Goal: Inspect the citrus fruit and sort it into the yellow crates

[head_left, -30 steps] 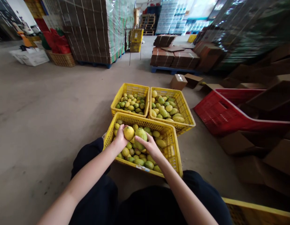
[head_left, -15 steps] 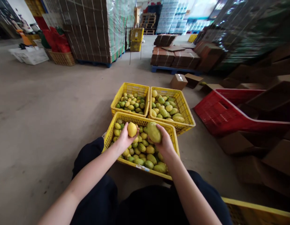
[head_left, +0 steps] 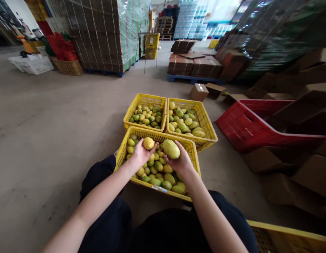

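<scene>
A small yellow lemon (head_left: 148, 143) rests in the fingers of my left hand (head_left: 140, 154), which is closed round its lower side. My right hand (head_left: 181, 162) cups a larger, greenish-yellow lemon (head_left: 171, 149) from the right and below. Both hands hover above the near yellow crate (head_left: 195, 163), held side by side with a small gap between them. Beneath them, this crate is filled with green and yellow lemons (head_left: 159, 166), partly hidden by my hands.
Behind the near crate stand a left yellow crate (head_left: 125, 117) and a right yellow crate (head_left: 211, 131), both holding lemons. A red crate (head_left: 231, 128) and cardboard boxes (head_left: 265, 160) lie to the right. Another yellow crate (head_left: 289, 230) sits at the lower right.
My right hand has turned its lemon, so it now lies more sideways with its broad side up. My left fingers have opened slightly under the yellow lemon.
</scene>
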### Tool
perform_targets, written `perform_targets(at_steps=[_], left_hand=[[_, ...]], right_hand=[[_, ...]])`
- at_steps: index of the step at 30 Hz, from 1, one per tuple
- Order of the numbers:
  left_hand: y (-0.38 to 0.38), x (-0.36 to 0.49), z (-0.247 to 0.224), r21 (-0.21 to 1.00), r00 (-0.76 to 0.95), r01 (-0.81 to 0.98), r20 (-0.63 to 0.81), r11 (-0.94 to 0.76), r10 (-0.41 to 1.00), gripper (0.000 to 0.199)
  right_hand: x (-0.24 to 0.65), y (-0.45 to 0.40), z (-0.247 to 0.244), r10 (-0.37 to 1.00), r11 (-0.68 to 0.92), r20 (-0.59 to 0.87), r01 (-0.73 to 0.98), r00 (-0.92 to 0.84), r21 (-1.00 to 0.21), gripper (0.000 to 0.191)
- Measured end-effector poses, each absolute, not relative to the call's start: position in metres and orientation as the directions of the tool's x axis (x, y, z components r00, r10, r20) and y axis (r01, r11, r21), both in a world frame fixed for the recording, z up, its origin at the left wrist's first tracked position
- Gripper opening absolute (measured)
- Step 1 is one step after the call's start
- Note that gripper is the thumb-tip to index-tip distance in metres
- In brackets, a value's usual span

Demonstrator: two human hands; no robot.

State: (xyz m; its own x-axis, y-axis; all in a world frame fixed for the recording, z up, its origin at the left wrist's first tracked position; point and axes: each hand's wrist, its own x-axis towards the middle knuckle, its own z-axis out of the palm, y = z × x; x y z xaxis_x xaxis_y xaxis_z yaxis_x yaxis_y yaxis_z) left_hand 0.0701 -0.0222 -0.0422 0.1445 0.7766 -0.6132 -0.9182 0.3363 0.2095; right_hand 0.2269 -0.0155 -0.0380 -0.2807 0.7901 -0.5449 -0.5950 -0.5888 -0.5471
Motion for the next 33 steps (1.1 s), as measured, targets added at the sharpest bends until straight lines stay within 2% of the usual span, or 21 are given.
perform_targets(at_steps=[4,7,9,10,12,14,15,17,20,24,29,31,33], left_hand=[[-0.021,0.07,-0.049,0.237,0.127,-0.909,-0.625,0.342,0.771,0.043],[-0.021,0.069,-0.054,0.383,0.088,-0.839,-0.605,0.386,0.791,0.037],[-0.023,0.068,-0.057,0.598,-0.023,-0.726,-0.514,0.339,0.857,0.027],[-0.024,0.067,-0.058,0.724,-0.103,-0.639,-0.417,0.261,0.903,0.025],[-0.026,0.065,-0.059,0.913,-0.242,-0.406,-0.138,0.029,0.96,0.036],[-0.029,0.063,-0.059,0.969,-0.274,-0.181,0.115,-0.169,0.955,0.047],[-0.03,0.062,-0.06,0.967,-0.261,-0.104,0.198,-0.231,0.945,0.049],[-0.031,0.061,-0.061,0.956,-0.226,-0.039,0.276,-0.291,0.934,0.05],[-0.032,0.062,-0.061,0.954,-0.195,-0.116,0.251,-0.276,0.948,0.052],[-0.032,0.061,-0.057,0.927,-0.152,-0.359,0.056,-0.108,0.987,0.049],[-0.029,0.056,-0.049,0.759,0.012,-0.63,-0.203,0.166,0.979,0.026],[-0.028,0.056,-0.046,0.686,0.041,-0.691,-0.279,0.229,0.96,0.014],[-0.028,0.056,-0.043,0.614,0.054,-0.746,-0.329,0.257,0.943,0.011]], right_hand=[[0.228,-0.013,-0.039,0.709,-0.654,-0.665,-0.574,-0.236,-0.493,0.028],[0.225,-0.015,-0.044,0.763,-0.608,-0.619,-0.533,-0.186,-0.589,0.02],[0.221,-0.018,-0.048,0.865,-0.465,-0.498,-0.473,-0.063,-0.748,0.022],[0.22,-0.02,-0.051,0.917,-0.356,-0.398,-0.41,0.02,-0.84,0.03],[0.219,-0.023,-0.054,0.977,-0.112,-0.148,-0.22,0.152,-0.969,0.047],[0.22,-0.025,-0.054,0.978,0.084,0.076,-0.037,0.194,-0.996,0.056],[0.22,-0.025,-0.054,0.969,0.151,0.152,0.021,0.193,-0.988,0.058],[0.221,-0.025,-0.052,0.954,0.224,0.233,0.067,0.188,-0.972,0.06],[0.221,-0.025,-0.051,0.958,0.223,0.22,0.006,0.183,-0.975,0.062],[0.22,-0.027,-0.048,0.987,0.104,0.079,-0.181,0.137,-0.978,0.053],[0.22,-0.031,-0.032,0.993,-0.12,-0.116,-0.411,-0.034,-0.904,0.039],[0.22,-0.031,-0.025,0.979,-0.205,-0.177,-0.499,-0.104,-0.842,0.034],[0.22,-0.031,-0.022,0.959,-0.282,-0.246,-0.568,-0.142,-0.774,0.027]])
